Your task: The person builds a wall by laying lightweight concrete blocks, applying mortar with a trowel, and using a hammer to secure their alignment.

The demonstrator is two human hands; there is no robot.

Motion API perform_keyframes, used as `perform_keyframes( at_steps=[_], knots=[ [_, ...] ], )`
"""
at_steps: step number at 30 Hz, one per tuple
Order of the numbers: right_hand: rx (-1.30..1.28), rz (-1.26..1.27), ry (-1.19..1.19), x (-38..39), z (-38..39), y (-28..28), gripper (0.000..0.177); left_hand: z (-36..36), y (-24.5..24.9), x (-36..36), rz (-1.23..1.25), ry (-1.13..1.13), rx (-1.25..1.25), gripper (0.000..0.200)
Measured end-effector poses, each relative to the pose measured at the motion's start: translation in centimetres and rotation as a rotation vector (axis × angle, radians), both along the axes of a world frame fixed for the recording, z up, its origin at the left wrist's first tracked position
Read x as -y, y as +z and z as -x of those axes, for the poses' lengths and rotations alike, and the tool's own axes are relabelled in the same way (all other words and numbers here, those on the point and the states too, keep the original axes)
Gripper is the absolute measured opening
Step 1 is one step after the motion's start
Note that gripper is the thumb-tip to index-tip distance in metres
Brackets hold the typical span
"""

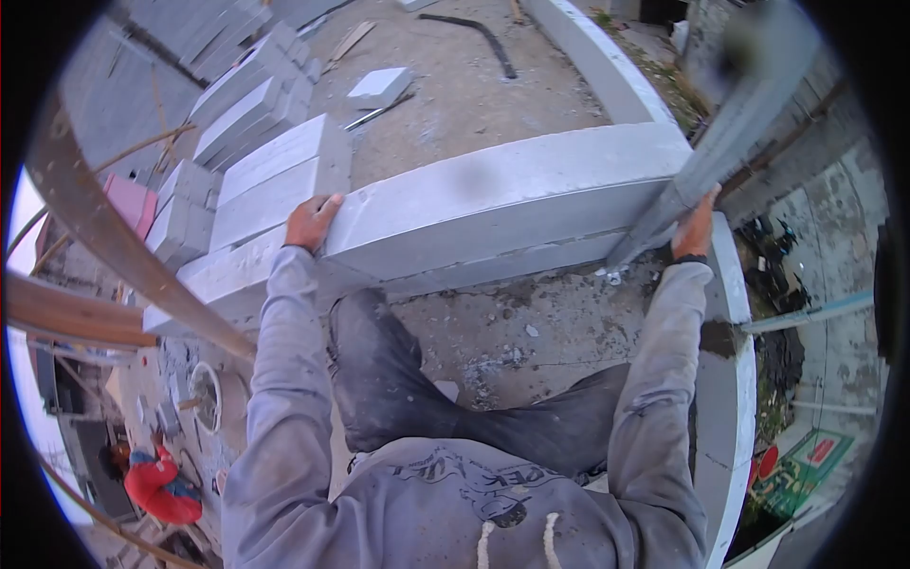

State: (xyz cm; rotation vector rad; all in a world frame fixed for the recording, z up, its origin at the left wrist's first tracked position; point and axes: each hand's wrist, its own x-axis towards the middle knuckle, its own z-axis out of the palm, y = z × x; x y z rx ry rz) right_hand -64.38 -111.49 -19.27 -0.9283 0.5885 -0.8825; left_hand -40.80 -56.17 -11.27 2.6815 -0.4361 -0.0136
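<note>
My left hand (pixel 314 224) grips the left end of a long white lightweight block (pixel 512 175), its fingers curled over the top edge. This block forms the top of a low wall in front of my knees, with a thin seam above the course below. At the wall's other end, my right hand (pixel 695 229) is closed against the side of a slanting grey post (pixel 687 175); its fingers are partly hidden. Another low white block wall (pixel 725 379) runs along my right side, below that hand.
Stacked white blocks (pixel 275 180) stand left beyond the wall. A loose block (pixel 380 87) lies on the ground behind. A bucket (pixel 218 394) and a crouching person in red (pixel 156 484) are at lower left. A curved brown pole (pixel 123 228) crosses the left side.
</note>
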Motion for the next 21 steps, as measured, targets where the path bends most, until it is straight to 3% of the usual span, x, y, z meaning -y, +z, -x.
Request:
perform_keyframes(
  at_steps=[5, 10, 15, 21],
  knots=[
    [-0.087, 0.074, -0.099, -0.4, 0.0, -0.1, 0.063, -0.7, -0.4, -0.6, 0.076, -0.082, -0.029, 0.053],
    [0.093, 0.032, -0.066, -0.4, -0.6, -0.3, 0.058, -0.9, -0.1, -0.4, 0.103, -0.106, -0.041, 0.051],
    [0.101, 0.085, -0.103, -0.4, -0.4, -0.5, 0.053, -1.2, -0.7, -0.6, 0.139, -0.086, -0.081, 0.049],
    [0.124, -0.074, -0.125, -0.1, -0.8, 0.0, 0.058, -1.3, -0.6, -0.4, 0.119, -0.092, -0.09, 0.047]
  ],
)
